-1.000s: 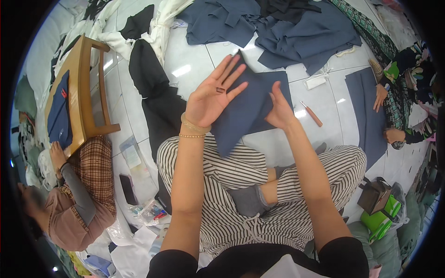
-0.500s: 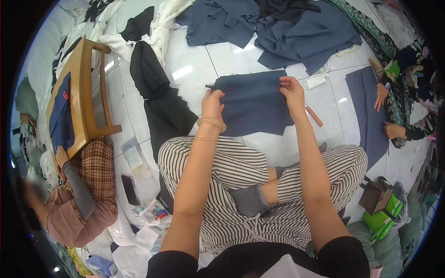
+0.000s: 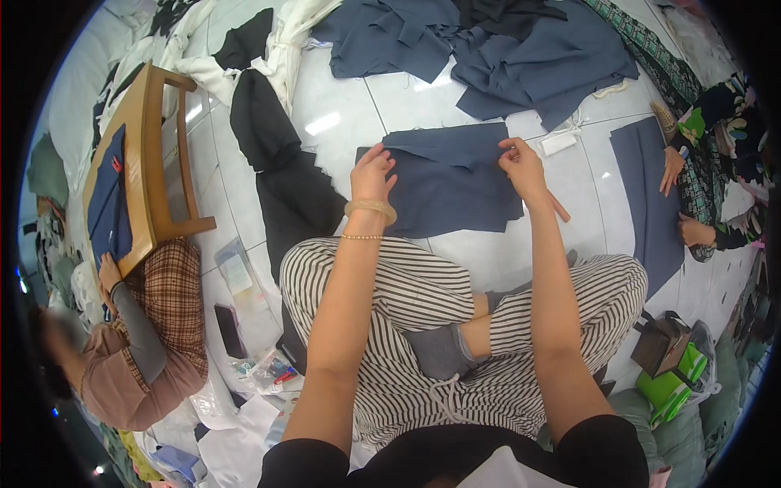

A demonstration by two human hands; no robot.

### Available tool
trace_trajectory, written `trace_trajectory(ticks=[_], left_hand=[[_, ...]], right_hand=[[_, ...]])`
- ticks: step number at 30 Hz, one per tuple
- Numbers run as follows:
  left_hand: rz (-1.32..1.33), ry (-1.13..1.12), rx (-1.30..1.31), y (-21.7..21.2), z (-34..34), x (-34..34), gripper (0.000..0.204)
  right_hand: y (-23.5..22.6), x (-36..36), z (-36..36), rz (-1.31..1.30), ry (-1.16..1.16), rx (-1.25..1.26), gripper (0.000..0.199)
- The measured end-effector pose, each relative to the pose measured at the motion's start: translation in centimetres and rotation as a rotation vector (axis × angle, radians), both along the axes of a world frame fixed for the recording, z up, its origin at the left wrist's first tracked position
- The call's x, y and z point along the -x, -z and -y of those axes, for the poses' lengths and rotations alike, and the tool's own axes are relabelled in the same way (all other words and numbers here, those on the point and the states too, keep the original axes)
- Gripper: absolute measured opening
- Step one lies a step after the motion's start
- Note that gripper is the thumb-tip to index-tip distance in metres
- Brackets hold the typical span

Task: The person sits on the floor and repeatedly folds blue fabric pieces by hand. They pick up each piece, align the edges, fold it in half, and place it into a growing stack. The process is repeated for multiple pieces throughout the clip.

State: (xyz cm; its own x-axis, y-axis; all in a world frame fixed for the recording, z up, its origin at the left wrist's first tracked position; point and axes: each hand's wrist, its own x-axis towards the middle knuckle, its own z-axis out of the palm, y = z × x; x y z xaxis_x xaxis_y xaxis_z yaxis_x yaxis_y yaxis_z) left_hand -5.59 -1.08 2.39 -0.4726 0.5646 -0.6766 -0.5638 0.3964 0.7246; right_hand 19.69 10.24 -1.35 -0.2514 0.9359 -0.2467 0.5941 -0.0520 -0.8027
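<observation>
A dark blue piece of fabric (image 3: 447,180) lies on the white tiled floor in front of my crossed legs in striped trousers. My left hand (image 3: 372,172) pinches its upper left corner. My right hand (image 3: 523,167) pinches the folded top edge at the right. A fold of the cloth runs between both hands. A wooden stick (image 3: 558,206) lies just right of my right wrist, partly under the cloth's edge.
A heap of blue and dark fabric (image 3: 521,49) lies beyond. Black cloth (image 3: 277,163) is at the left, next to a wooden stool (image 3: 150,163). A person in a plaid top (image 3: 154,325) sits left. Another person's hands (image 3: 682,195) press blue cloth (image 3: 643,195) at the right.
My left hand was lifted open above the cloth; both hands have come down, spread the blue piece flat on the floor and now pinch its top edge.
</observation>
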Motion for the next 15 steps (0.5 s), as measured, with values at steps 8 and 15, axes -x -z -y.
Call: trace_trajectory(ticks=[8,15], left_hand=[[-1.026,0.246,0.220,0.2,0.8,7.4,0.036],[-1.019,0.453,0.496,3.2,-0.6,6.1,0.040]], right_hand=[[-1.8,1.0,2.1,0.291,-0.203,-0.318,0.024],[0.6,0.7,0.9,0.176,-0.152,-0.208,0.013]])
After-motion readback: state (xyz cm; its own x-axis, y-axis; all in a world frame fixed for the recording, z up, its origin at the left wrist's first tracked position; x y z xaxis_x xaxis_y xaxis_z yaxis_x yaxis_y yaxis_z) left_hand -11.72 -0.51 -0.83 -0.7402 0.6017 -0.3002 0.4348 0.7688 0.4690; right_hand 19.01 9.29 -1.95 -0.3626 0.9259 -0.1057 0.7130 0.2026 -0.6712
